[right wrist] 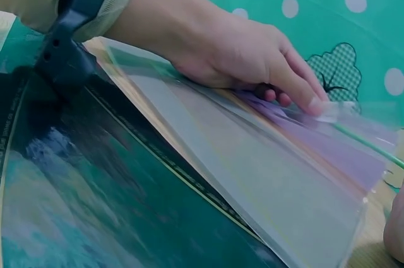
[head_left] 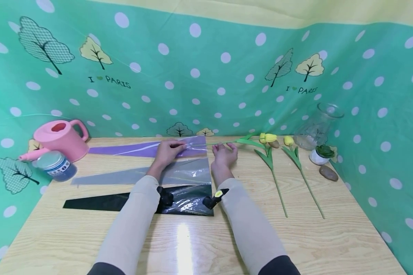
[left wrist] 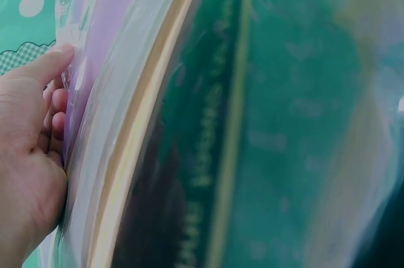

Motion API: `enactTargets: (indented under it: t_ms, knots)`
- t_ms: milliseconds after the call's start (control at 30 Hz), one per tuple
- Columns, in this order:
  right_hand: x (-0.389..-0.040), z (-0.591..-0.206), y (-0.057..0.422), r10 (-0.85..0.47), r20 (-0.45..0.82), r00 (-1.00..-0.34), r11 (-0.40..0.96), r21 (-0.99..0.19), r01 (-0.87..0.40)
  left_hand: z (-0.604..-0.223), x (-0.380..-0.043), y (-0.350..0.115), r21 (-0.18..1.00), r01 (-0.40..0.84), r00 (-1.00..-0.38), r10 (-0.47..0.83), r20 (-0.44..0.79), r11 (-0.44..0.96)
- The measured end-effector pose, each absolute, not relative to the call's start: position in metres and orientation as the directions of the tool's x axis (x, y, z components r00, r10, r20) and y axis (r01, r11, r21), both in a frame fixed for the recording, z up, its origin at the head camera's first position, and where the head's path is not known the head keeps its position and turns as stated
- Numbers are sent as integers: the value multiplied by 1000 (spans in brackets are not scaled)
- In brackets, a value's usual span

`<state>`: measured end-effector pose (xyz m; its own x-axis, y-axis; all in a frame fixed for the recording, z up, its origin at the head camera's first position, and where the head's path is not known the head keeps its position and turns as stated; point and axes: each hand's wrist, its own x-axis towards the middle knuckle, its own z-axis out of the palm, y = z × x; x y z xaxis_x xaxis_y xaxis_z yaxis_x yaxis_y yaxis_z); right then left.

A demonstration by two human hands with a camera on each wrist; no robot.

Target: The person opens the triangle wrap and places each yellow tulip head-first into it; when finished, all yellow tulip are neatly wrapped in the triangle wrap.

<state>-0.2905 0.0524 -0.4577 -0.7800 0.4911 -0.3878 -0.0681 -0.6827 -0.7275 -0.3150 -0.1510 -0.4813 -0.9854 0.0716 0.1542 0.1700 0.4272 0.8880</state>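
Film sleeve (head_left: pixel 144 151) in purple is lying along the bench (head_left: pixel 330 236)'s far edge, probably handling light, slick and floppy, so the left grip (head_left: pixel 168 153) is sensibly pinching near its wide end; whether the right grip (head_left: pixel 224 156) is closing, I cannot tell.

Dotted curtains (head_left: pixel 206 84) make this table (head_left: pixel 330 244) a booth.

Purple wrapper (head_left: pixel 137 149), yellow tulip (head_left: pixel 247 143), white-dotted green cloth (head_left: pixel 182 61)
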Motion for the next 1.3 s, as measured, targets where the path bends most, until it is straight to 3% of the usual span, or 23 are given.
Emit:
enactTargets:
  t_ms: [233, 633, 867, 1000, 1133, 1300]
  knots:
    - [-287, -456, 47, 463, -405, -788, -645, -764, 14, -480, -313, -150, 886, 169, -986, 72, 153, 431]
    - [-290, -460, 41, 506, -411, -759, -665, -745, -40, -483, -315, -151, 881, 186, -982, 67, 174, 436]
    - [-284, -459, 46, 495, -395, -774, -648, -761, -25, -484, -315, -152, 879, 186, -982, 70, 173, 438]
    - [-283, -453, 60, 483, -303, -822, -612, -788, -69, -485, -315, -152, 878, 181, -983, 68, 168, 444]
    - [-286, -441, 89, 447, -134, -885, -510, -851, -129, -484, -314, -152, 876, 171, -985, 72, 155, 451]
    - [-289, -424, 144, 323, 50, -945, -175, -978, -111, -484, -315, -152, 872, 167, -986, 79, 148, 461]
